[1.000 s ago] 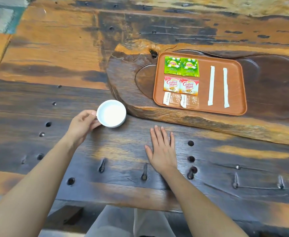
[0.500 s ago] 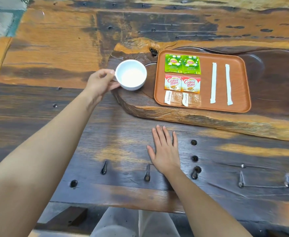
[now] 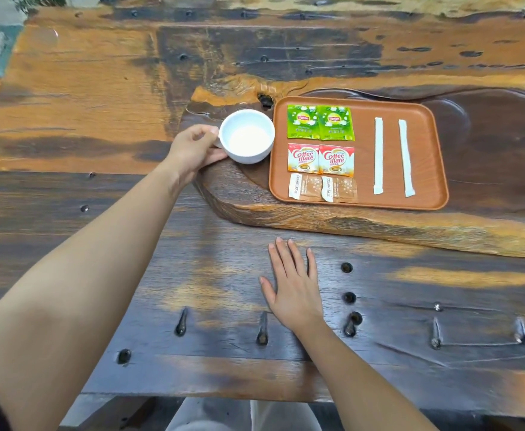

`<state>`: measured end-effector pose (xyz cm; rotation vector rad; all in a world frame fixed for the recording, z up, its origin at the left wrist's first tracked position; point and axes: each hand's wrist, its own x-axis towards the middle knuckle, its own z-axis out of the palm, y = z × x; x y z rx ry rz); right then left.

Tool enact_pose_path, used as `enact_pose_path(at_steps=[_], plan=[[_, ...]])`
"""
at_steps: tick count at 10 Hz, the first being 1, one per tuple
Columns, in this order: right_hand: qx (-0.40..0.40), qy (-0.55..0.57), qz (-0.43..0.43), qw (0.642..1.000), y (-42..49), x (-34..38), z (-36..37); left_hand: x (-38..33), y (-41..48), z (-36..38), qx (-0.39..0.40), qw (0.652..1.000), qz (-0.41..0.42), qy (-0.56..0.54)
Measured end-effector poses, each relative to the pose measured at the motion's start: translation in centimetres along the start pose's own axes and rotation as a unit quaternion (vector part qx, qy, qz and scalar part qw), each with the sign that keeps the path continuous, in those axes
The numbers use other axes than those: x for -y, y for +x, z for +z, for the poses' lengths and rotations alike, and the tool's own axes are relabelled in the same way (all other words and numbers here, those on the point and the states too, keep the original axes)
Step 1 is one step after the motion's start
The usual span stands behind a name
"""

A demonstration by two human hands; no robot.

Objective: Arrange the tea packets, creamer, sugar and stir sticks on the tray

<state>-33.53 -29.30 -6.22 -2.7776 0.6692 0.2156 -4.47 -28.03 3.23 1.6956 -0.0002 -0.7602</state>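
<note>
At the left of the tray, your left hand (image 3: 194, 150) is curled round the handle side of a white cup (image 3: 246, 136), thumb on top and fingers underneath; whether the cup rests on the carved wooden slab (image 3: 239, 194) or hangs just above it, you cannot tell. The cup sits just beside the tray's left rim, mouth upward.

Move right onto the brown tray (image 3: 435, 169). Two green tea packets (image 3: 320, 122) lie side by side at the far end, two creamer sachets (image 3: 321, 159) below them, two sugar packets (image 3: 322, 189) nearest you, all print-up in a tidy column of pairs. Further right, two white stir sticks (image 3: 391, 155) lie apart and roughly parallel, long axes running from the far rim toward you, the right one slanting slightly.

Every listed item is on the tray, so the arranging looks complete; only the cup remains to settle.

Your right hand (image 3: 293, 284) lies flat on the table (image 3: 441, 306), fingers spread, holding nothing.
</note>
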Motion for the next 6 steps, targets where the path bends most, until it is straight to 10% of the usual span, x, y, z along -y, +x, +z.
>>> enact_pose_path(at_steps=[6], plan=[[-0.025,0.005,0.0,1.0,0.0,0.0,0.5,-1.0,-1.0,-0.8,-0.032,0.998,-0.01,0.046]])
